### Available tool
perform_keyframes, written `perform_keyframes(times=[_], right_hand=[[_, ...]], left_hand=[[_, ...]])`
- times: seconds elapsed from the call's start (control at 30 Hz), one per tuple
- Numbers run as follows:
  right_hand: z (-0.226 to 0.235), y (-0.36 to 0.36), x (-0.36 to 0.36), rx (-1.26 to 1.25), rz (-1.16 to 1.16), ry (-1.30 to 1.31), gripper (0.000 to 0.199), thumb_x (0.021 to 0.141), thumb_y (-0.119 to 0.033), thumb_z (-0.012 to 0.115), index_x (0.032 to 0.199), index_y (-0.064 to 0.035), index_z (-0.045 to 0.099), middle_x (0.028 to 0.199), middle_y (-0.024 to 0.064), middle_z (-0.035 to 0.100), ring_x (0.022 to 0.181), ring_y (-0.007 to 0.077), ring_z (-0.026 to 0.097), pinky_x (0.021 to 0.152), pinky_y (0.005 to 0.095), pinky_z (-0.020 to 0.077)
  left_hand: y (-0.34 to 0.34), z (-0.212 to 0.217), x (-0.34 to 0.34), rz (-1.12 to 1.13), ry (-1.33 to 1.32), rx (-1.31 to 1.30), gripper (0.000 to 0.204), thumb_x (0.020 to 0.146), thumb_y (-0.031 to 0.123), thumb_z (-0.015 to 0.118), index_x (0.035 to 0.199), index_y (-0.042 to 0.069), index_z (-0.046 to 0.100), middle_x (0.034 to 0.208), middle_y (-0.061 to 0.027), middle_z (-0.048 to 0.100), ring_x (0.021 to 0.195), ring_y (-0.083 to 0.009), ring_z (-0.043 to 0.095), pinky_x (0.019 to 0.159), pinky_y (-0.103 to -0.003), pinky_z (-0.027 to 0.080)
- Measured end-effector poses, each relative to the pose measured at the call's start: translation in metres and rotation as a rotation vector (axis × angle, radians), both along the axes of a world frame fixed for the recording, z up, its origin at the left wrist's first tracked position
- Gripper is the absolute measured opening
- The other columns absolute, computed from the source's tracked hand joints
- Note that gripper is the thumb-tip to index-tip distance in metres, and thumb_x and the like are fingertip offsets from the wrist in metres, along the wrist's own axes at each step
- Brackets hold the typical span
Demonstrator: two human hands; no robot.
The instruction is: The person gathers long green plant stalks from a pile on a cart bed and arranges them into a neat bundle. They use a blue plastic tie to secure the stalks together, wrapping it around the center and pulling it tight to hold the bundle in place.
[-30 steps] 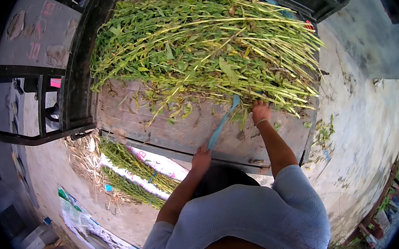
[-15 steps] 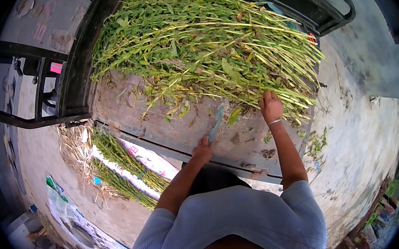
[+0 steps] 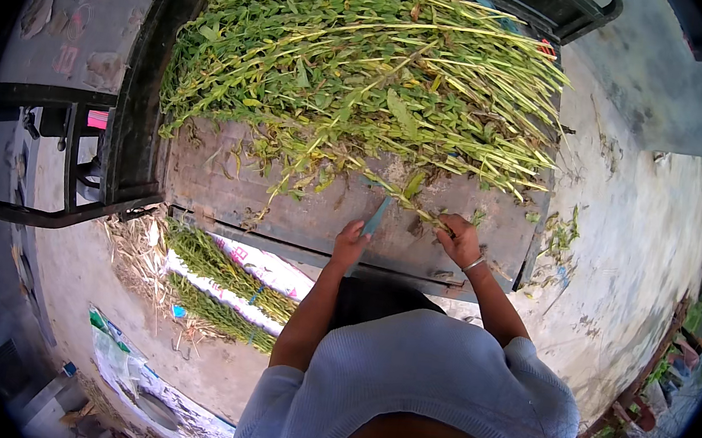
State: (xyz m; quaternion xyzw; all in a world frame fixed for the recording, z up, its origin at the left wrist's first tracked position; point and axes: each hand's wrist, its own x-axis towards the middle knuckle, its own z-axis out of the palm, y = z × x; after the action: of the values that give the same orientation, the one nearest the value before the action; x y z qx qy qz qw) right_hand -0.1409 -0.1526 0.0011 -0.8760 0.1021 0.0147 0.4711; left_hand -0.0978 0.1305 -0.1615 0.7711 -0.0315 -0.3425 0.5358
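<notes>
A thick heap of cut leafy green stalks covers the far part of the metal cart bed, leaf ends to the left and bare stems to the right. My left hand, near the bed's front edge, is closed around a narrow flat teal strip that points away from me. To its right, my right hand grips the butt end of a single plant stalk. That stalk slants up and left over the strip's far end toward the heap. Loose yellowed leaves lie on the bed between hands and heap.
Dark metal rails frame the bed's left side. Below the bed at left, bundled green stalks lie on the ground with white sacking, beside dry straw. Scattered leaves dot the concrete at right.
My right hand has come down from the heap's near edge toward me, drawing a stalk with it. My left hand has shifted slightly left and farther from me, still holding the teal strip.
</notes>
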Motion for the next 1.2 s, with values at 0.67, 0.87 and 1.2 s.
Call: perform_keyframes(times=[0.67,0.87,1.2], right_hand=[[-0.141,0.024,-0.032,-0.099,0.131,0.112,0.023,0.062,-0.005,0.063,0.085,-0.0039,0.061,0.085,0.0173,0.058,0.080,0.0344,0.056,0.070,0.0398,0.0482],[-0.143,-0.029,-0.046,-0.508,-0.475,0.219,0.011,0.066,0.002,0.055,0.071,-0.0060,0.060,0.074,0.0135,0.060,0.077,0.0311,0.057,0.067,0.0393,0.0477],[-0.121,0.032,0.094,-0.464,0.090,0.247,0.031,0.071,-0.019,0.065,0.097,-0.0052,0.058,0.095,0.0166,0.059,0.089,0.0365,0.055,0.076,0.0407,0.0475]], left_hand=[[0.033,-0.017,0.054,0.884,0.836,-0.274,0.013,0.091,0.021,0.051,0.094,0.008,0.052,0.091,-0.0039,0.059,0.076,-0.0152,0.056,0.070,-0.037,0.052],[0.029,-0.024,0.059,0.846,0.760,-0.094,0.017,0.091,0.024,0.051,0.087,0.008,0.053,0.074,-0.0023,0.052,0.067,-0.0147,0.053,0.062,-0.034,0.053],[0.030,-0.019,0.030,0.846,0.637,-0.049,0.013,0.086,0.017,0.057,0.080,0.008,0.050,0.067,-0.0006,0.049,0.060,-0.0104,0.048,0.051,-0.026,0.044]])
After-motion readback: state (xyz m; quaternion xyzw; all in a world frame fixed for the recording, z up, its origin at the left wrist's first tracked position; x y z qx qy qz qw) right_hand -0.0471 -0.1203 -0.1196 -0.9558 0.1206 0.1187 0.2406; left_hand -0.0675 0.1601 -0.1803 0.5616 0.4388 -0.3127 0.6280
